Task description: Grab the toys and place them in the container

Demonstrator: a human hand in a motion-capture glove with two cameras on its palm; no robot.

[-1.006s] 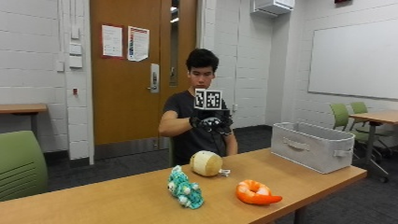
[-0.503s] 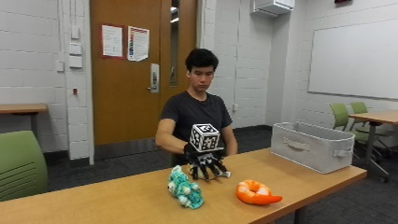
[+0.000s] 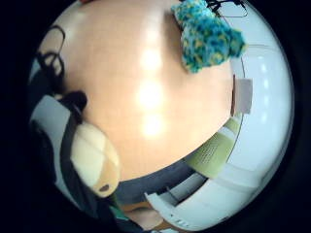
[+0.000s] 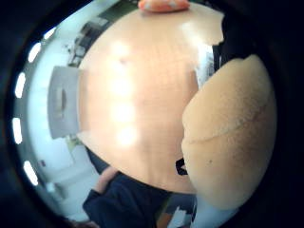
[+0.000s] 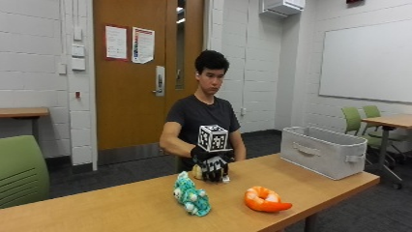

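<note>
No brand or legible writing shows on anything here. At the middle of the outside view, your gloved hand (image 5: 210, 164) reaches down over the tan plush ball (image 4: 230, 137), fingers curled around it on the counter (image 5: 128, 203). The teal plush toy (image 5: 192, 195) and orange plush toy (image 5: 264, 199) lie lower in the frame, the grey container (image 5: 322, 151) at right.

Teal toy (image 5: 192, 195), orange toy (image 5: 264, 199), tabletop

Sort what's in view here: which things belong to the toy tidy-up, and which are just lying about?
Part of the job:
- gloved right hand, down over the tan round toy
- teal knitted toy on the table
- orange toy on the table
- grey fabric container at the table's far end

Just lying about:
- green chairs
- whiteboard
- second table
</note>
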